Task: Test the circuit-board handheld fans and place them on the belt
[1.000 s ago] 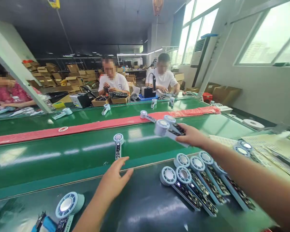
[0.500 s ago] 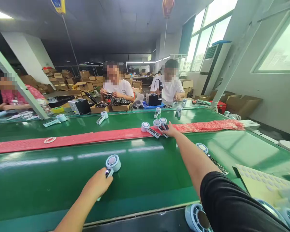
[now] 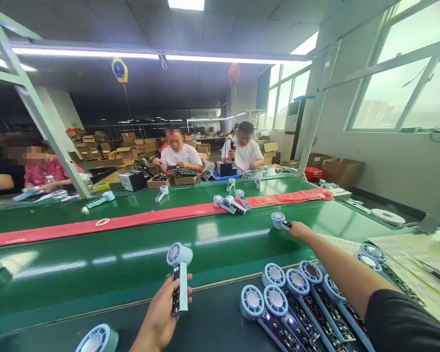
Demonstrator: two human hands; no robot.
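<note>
My left hand is wrapped round the handle of a light-blue handheld fan, raised near the front edge of the green belt. Its handle is uncovered on one side, with a dark circuit board showing. Farther off to the right, my right hand grips the handle of a second handheld fan, whose round head faces up over the belt. Several similar fans lie side by side in front of my right forearm, some with small lights lit on their boards. Another fan head shows at the bottom edge.
A red strip runs along the green belt, with several fans and a white ring on it. More fans lie beyond. Pale sheets lie at right. Co-workers sit across the belt; a metal post stands left.
My left hand has lifted its fan and turned it board side up. My right hand has left the fans on the red strip and come back to a nearer one. The view has tilted up.
</note>
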